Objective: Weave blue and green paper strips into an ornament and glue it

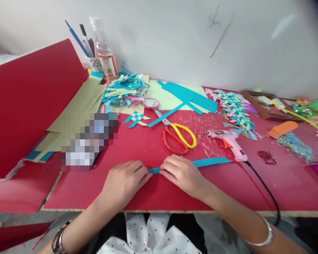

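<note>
A long blue paper strip [212,162] lies flat on the red table [281,187] near its front edge. My left hand [123,181] is curled, its fingertips pinching the strip's left end. Beside it, my right hand [181,173] presses down on the strip with bent fingers; the strip runs out to the right from under it. Just beyond the hands lie scissors [178,135] with red and yellow handles, blades pointing up-left.
A pink glue gun [228,139] lies right of the scissors, its black cord trailing to the front edge. Woven blue-green paper pieces [235,107], loose strips [124,90], green and blue sheets, a cup of pens [94,60] and a bottle stand behind. A large red sheet [29,102] rises at left.
</note>
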A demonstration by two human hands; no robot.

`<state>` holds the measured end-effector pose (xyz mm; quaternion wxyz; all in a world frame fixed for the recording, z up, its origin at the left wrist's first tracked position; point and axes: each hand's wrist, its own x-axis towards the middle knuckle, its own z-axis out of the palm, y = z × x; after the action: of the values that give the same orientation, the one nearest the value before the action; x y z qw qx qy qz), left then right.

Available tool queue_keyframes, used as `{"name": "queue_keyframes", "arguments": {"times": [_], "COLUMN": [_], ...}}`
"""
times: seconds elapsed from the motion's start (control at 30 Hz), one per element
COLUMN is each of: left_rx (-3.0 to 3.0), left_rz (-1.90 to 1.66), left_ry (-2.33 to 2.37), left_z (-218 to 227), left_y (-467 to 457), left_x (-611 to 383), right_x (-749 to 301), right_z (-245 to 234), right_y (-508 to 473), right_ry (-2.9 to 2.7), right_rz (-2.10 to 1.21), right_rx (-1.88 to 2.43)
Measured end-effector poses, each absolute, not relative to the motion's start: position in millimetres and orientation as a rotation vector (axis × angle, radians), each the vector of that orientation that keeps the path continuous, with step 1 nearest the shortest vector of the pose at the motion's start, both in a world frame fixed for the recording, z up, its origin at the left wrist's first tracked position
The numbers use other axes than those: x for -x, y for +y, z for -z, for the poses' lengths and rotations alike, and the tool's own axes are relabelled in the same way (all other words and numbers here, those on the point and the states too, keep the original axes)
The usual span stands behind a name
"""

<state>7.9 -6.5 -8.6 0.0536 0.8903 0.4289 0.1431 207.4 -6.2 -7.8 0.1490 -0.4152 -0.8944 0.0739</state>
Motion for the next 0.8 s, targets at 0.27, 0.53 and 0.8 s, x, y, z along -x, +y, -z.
{"name": "queue_keyframes", "arguments": {"times": [0.27, 0.53, 0.8], "left_rx": [-2.577, -2.529, -2.492], "left_rz": [-0.374, -0.353, -0.295], "left_ry": [1.408, 1.458, 1.482], "left_z": [7.0, 8.4, 7.7], "left_y": [-4.5, -4.5, -3.9], "left_x": [-5.3, -5.5, -6.4], "right_x": [-209.5, -210.6, -211.9], "right_z": [9.6, 10.0, 10.9], "right_y": [-3.9, 1.6, 2.1], "right_ry": [-2.617, -2.620, -2.661], "right_rz": [-0.165, -0.203, -0.076], "right_rx": [1.216, 1.161, 1.155]}}
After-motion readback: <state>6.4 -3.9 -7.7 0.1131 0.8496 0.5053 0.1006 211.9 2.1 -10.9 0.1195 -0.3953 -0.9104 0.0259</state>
